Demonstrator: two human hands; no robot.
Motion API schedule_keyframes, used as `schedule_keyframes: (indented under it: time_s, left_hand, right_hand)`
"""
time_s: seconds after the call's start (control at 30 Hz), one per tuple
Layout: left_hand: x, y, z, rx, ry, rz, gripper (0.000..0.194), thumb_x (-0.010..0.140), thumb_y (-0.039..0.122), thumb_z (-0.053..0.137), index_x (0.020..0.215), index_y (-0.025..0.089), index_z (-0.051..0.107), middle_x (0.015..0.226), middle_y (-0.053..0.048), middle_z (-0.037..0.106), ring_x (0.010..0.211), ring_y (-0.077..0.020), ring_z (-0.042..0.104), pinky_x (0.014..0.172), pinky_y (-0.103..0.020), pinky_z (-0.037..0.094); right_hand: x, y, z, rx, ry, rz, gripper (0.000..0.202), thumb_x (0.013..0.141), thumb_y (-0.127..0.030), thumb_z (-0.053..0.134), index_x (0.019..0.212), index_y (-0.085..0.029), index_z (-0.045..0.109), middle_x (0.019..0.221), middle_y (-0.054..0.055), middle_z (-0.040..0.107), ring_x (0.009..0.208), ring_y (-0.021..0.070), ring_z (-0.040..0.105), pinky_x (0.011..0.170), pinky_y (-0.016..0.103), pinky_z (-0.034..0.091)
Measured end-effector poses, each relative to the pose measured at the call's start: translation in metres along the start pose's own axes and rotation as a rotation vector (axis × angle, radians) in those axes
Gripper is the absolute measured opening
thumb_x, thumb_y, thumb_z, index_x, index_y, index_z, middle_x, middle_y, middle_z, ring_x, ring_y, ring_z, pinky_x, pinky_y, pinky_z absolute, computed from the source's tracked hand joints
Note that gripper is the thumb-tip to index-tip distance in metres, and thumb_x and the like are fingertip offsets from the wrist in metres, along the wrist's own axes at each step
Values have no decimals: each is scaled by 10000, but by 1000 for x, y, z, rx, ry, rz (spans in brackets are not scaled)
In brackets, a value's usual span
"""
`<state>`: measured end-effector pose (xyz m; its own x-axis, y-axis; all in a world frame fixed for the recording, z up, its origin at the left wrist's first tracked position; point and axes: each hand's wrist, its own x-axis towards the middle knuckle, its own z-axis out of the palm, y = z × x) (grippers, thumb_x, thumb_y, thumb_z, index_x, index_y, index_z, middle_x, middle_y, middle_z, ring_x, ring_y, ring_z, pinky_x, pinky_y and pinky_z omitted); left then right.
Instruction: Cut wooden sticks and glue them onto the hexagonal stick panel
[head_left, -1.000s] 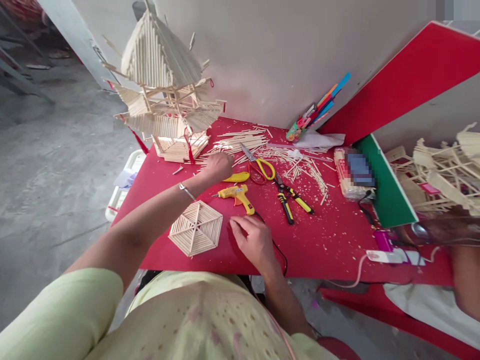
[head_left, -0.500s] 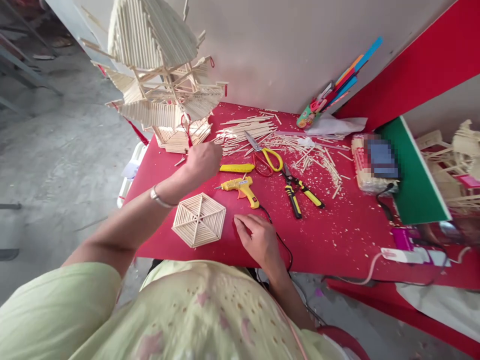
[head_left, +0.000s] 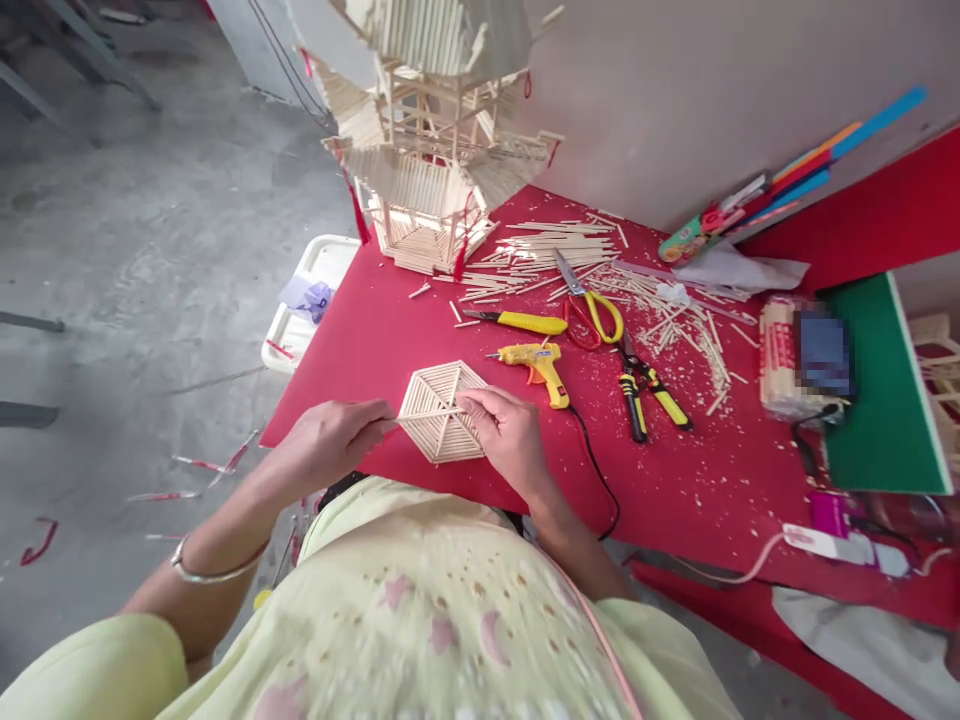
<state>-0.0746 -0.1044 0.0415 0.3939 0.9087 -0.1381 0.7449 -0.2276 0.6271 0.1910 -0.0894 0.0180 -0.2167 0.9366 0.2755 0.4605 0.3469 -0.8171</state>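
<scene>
Pinching one end of a thin stick point(head_left: 421, 414) in the curled fingers of the left hand point(head_left: 337, 440). Pinching its other end with thumb and forefinger of the right hand point(head_left: 514, 440), over the middle of a hexagonal panel point(head_left: 442, 440). Can find that panel flat toward the near edge of the red worktop point(head_left: 675, 520), between both hands, partly covered by the right one. Cannot tell about contact between stick and panel. Wearing a silver bangle point(head_left: 214, 577) on the left wrist. Can see a yellow glue gun point(head_left: 529, 356) just beyond the right hand, nozzle to the left, and a yellow utility knife point(head_left: 532, 323) behind it. Farther right, can see scissors point(head_left: 571, 275) and snips point(head_left: 634, 405). Beyond, can see loose sticks point(head_left: 559, 248), with a tiered stick model point(head_left: 420, 180) to their left.
</scene>
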Motion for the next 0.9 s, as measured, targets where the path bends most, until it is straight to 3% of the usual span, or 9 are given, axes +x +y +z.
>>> schedule_keyframes:
  time_s: [0.13,0.23,0.3,0.47,0.63,0.73,0.9]
  left_hand:
    - [14,0,12,-104,122,35,283,1038,363,516,958,207,739,871,-37,729,700,-125,630,654,-239,454]
    - [21,-12,19,-113,287,-18,281,1021,350,529,955,196,754,936,-67,745,768,-150,662,693,-252,471]
    - [21,-21,22,-100,336,-121,275,1010,364,534,939,195,739,885,-55,750,761,-161,669,676,-256,468]
    - [17,-28,27,-324,173,-357,221,992,401,555,950,218,673,848,3,770,556,-111,619,589,-235,488]
    - [26,-27,28,-505,124,-399,229,985,430,576,985,212,648,889,-20,781,580,-122,671,618,-244,549]
    - [37,-32,23,-488,128,-369,237,985,428,581,1004,204,657,870,-28,769,583,-119,649,604,-242,528]
    - [62,-35,10,-144,200,-131,242,996,355,550,972,195,729,858,-32,718,672,-118,582,635,-240,441]
  right_hand:
    - [-1,1,13,-73,26,-49,193,1046,-312,608,1106,-226,770,1011,48,805,927,167,746,882,295,588]
    - [-6,17,2,-276,133,-23,235,1047,-333,597,1178,-221,757,1094,90,780,1033,214,711,974,385,569]
    - [-11,31,-8,-403,182,6,276,1050,-352,583,1219,-207,746,1151,121,752,1094,241,686,1011,431,555]
    - [-26,49,-13,-439,104,74,297,1046,-327,593,1276,-187,717,1160,124,737,1093,235,685,984,401,567]
    - [-31,45,-5,-403,107,114,259,1040,-282,599,1239,-186,733,1091,116,736,1023,217,697,932,367,581]
    - [-33,45,-5,-408,108,134,235,1042,-276,595,1198,-190,750,1022,99,753,962,206,709,899,354,585]
    - [-34,47,-10,-479,118,134,222,1049,-273,587,1164,-195,761,996,86,804,887,195,743,856,332,591]
